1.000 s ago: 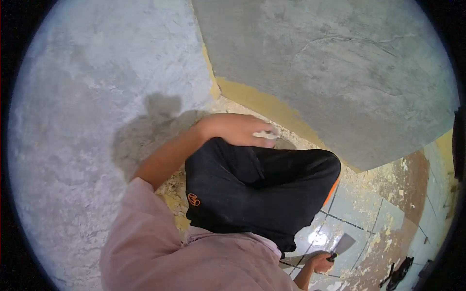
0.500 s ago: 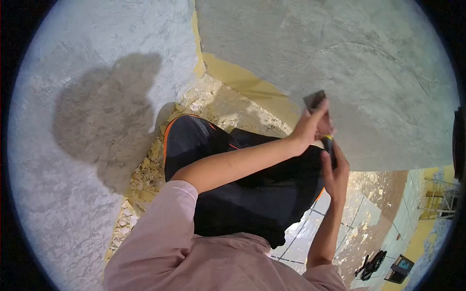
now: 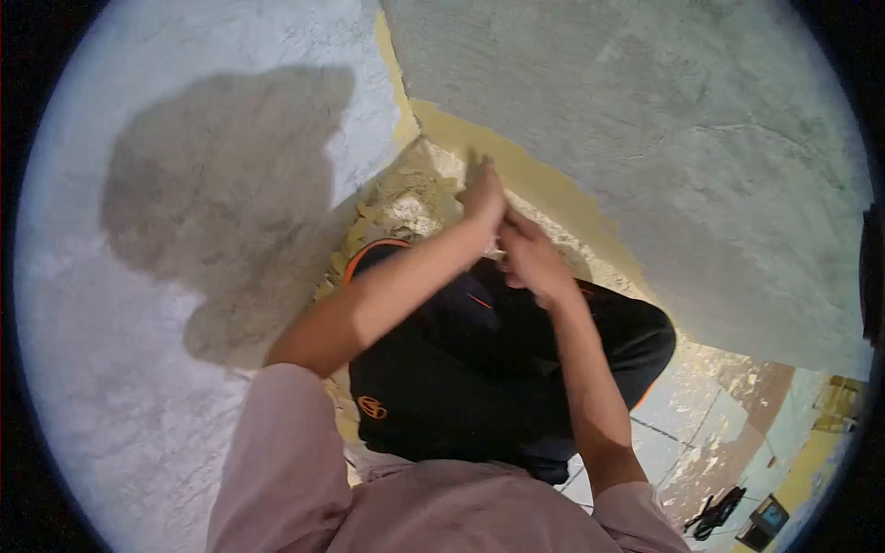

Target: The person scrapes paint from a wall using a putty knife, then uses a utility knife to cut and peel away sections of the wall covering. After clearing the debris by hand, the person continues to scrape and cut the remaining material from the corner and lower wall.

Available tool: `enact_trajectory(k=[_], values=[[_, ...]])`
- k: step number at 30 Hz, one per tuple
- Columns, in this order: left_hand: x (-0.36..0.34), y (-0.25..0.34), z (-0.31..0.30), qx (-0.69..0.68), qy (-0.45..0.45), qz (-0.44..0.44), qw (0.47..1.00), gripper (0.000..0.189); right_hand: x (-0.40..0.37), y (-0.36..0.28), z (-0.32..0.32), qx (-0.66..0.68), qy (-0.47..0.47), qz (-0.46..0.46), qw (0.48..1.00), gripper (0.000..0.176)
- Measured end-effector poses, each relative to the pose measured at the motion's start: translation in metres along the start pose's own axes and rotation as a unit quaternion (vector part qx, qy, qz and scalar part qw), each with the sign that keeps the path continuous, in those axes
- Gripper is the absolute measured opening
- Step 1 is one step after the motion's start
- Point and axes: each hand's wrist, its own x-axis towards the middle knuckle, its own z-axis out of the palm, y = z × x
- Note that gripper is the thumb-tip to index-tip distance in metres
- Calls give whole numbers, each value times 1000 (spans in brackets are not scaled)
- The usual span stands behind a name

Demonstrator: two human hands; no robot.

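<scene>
My left hand and my right hand are close together above my lap, by the corner where two walls meet. Both are blurred by motion. My right hand is closed around the handle of a scraper, mostly hidden now; its dark blade and black-and-yellow handle showed a moment ago. The left fingers press along the blade end, just ahead of the right hand. In front of them runs a yellow strip of paint along the foot of the grey right wall. Paint flakes lie on the floor below.
The white, rough left wall carries my shadow. My knees in black trousers are close to both walls. At the lower right are floor tiles with scraps, a coiled black cable and a dark box.
Both hands have swung left and inward, from the right wall to near the corner, taking the scraper along. The view has shifted slightly, and the blade is now hidden.
</scene>
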Motion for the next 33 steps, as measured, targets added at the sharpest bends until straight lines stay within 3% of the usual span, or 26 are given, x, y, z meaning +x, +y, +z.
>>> enact_trajectory(k=[1, 2, 4, 6, 7, 10, 12, 14, 21, 23, 26, 28, 33], values=[[13, 19, -35, 113, -149, 37, 982, 57, 31, 18, 22, -43, -11, -85, 995, 48], [18, 42, -65, 171, -218, -35, 960, 57, 34, 4, 48, 20, -17, -45, 999, 52], [34, 51, -95, 192, -181, -34, 964, 55, 60, 6, 86, 183, -58, 0, 981, 56], [44, 45, -115, 256, -91, 27, 962, 33, 92, 18, 109, 205, 3, -49, 978, 49], [38, 45, -117, 164, -119, -2, 979, 35, 105, 27, 115, 218, 3, -47, 975, 49], [69, 40, -130, 108, -136, -25, 985, 38, 132, 37, 120, 119, -1, -70, 990, 43], [88, 28, -129, 66, -96, -42, 992, 42, 132, 43, 127, -3, 101, -142, 985, 39], [111, 14, -134, 95, -73, 2, 993, 46, 127, 35, 125, -10, 95, -144, 985, 39], [78, 32, -120, 105, -43, 29, 993, 55, 116, 11, 118, -58, 45, -76, 994, 42], [115, 27, -124, 248, -16, 61, 967, 59, 122, 14, 122, -39, 69, -97, 992, 41], [62, 46, -112, 229, -8, 14, 973, 61, 121, 14, 123, -8, 75, -101, 992, 41], [82, 43, -114, 218, -20, 38, 975, 61, 126, 20, 128, -66, 65, -130, 987, 47], [89, 29, -121, 205, -14, 33, 978, 62, 109, 13, 116, -27, 34, -95, 995, 45]])
